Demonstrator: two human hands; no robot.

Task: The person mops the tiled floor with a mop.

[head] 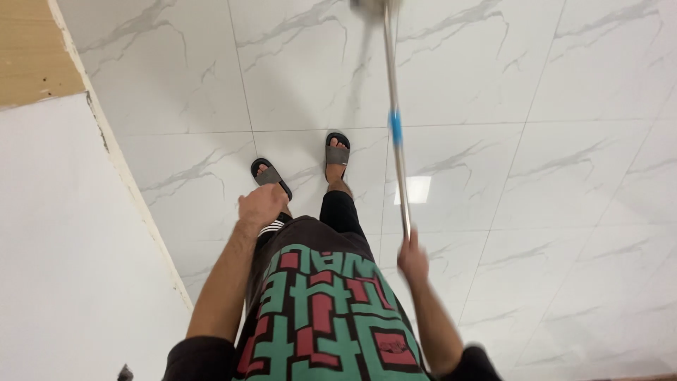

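Note:
My right hand grips the lower end of a long metal mop pole with a blue band partway up. The pole runs away from me across the white marble-pattern floor tiles; its head at the top edge is blurred. My left hand hangs by my thigh as a loose fist, holding nothing. My feet stand below in dark slide sandals, the left foot and the right foot. I wear a patterned red, green and black shirt.
A white wall runs along the left side, with a tan wooden panel above it. Tiled floor spreads out ahead and to the right.

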